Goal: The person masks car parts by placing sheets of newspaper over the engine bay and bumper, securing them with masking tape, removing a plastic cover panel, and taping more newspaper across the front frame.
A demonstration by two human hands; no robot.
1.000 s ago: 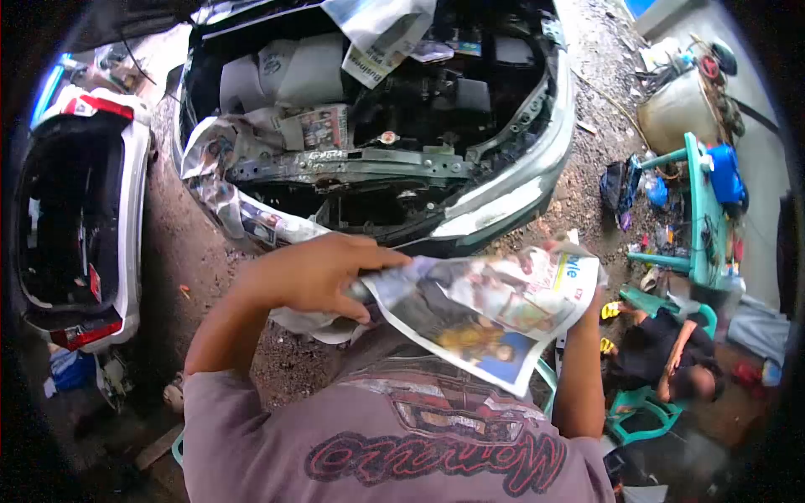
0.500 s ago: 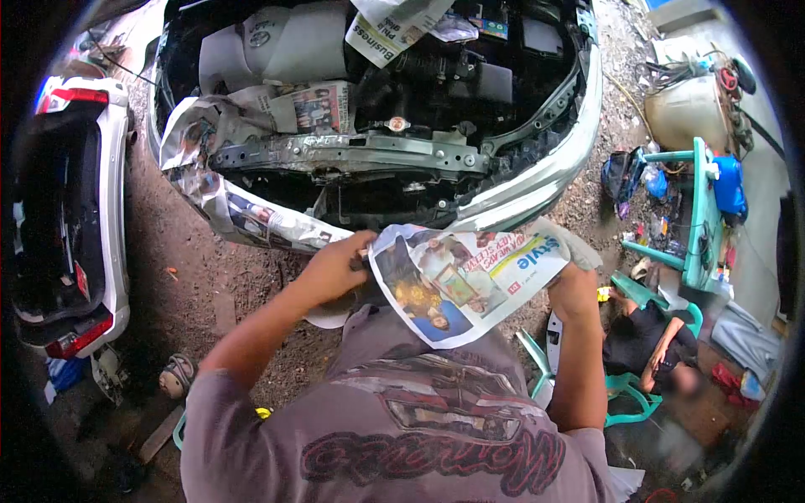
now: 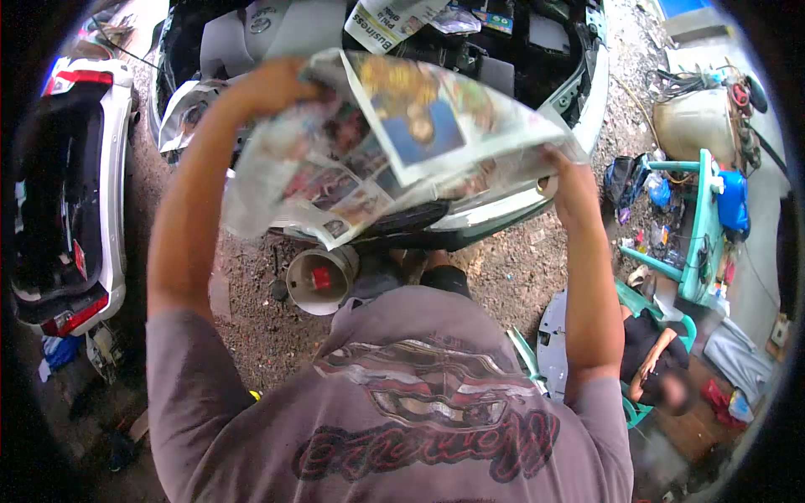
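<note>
Spread between both raised hands hangs a newspaper sheet (image 3: 419, 126), partly blurred and folded over itself. My left hand (image 3: 285, 88) is closed on its upper left part. At its right end, my right hand (image 3: 570, 180) pinches the edge. Behind the sheet is the open front of a car (image 3: 587, 101), with its engine bay showing. Another newspaper piece (image 3: 381, 25) marked "Business" lies over the bay, and grey sheets (image 3: 298, 33) cover its left part. The sheet hides the front crossbar and much of the bumper.
A bucket (image 3: 321, 281) with something red inside stands on the gravel near my legs. Another white car (image 3: 117, 184) is at the left. On the right are a green table (image 3: 700, 226), a large drum (image 3: 696, 126) and a seated person (image 3: 650, 356).
Both hands have risen toward the car and moved farther apart, my left hand most. The newspaper has opened out from a smaller folded piece. The bucket is now uncovered.
</note>
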